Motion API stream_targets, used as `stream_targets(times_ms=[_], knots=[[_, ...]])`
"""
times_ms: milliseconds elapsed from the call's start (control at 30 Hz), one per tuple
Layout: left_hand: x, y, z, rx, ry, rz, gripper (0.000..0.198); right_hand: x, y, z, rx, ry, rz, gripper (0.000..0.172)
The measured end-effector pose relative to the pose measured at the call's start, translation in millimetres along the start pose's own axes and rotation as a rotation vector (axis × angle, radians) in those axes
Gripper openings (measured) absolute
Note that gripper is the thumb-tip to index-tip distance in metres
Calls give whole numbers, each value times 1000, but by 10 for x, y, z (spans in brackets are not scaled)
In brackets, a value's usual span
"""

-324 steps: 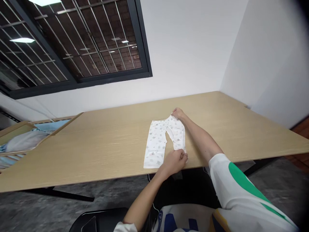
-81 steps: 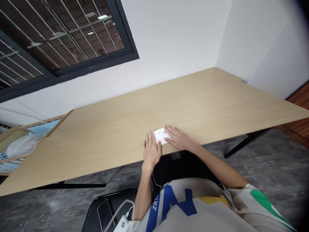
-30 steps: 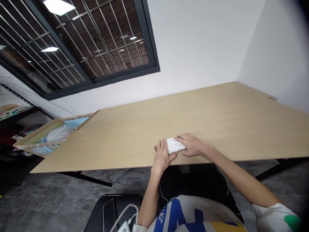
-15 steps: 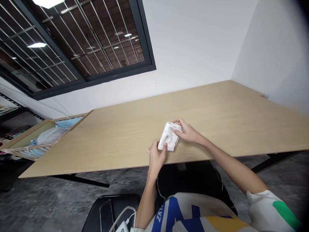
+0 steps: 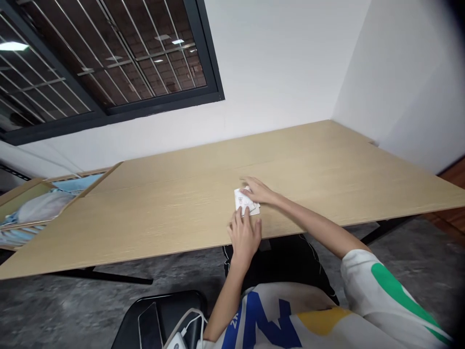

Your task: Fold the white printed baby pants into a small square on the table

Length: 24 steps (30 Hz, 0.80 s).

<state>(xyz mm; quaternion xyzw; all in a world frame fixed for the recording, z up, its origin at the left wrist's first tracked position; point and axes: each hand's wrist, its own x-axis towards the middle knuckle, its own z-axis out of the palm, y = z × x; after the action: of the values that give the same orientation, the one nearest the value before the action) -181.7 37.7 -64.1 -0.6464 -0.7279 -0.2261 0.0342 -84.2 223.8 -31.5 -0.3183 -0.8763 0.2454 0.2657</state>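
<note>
A small folded white cloth (image 5: 240,199) with faint printed figures lies on the wooden table, close to its front edge. My left hand (image 5: 245,236) rests against the near side of the cloth, its fingers spread and the fingertips on the fabric. From the right, my right hand (image 5: 258,190) reaches over the far corner. Its thumb touches the cloth, while the other fingers stretch past the far edge, slightly blurred. Part of the cloth's right side is covered by that hand.
The light wooden table (image 5: 174,203) runs along a white wall under a barred window (image 5: 119,53). At left stands a wooden-framed crib-like box (image 5: 22,189) with blue and white fabric. A black chair (image 5: 123,320) holds a phone (image 5: 150,327) and a white cabled device (image 5: 178,341).
The cloth has gone from being held in both hands to lying on the table. My left hand has loosened and spread its fingers on it. The view has shifted to the right.
</note>
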Motion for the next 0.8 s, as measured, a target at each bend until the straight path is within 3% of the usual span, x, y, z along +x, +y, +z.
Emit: stream_targets(times_ms=[133,267,567,800], knots=[[-39,83,71,51,-82,25,60,-254,-327,47,-77,-300,-323,63],[-19,85,59,94,-104,31,63,-344,-316,163,-91,-462,-388,66],[5,83,11,52,-116,26,63,-110,274,52,-171,-332,-102,71],[51,-2,-73,-24,-139,29,60,-131,401,136,-164,-219,-43,78]])
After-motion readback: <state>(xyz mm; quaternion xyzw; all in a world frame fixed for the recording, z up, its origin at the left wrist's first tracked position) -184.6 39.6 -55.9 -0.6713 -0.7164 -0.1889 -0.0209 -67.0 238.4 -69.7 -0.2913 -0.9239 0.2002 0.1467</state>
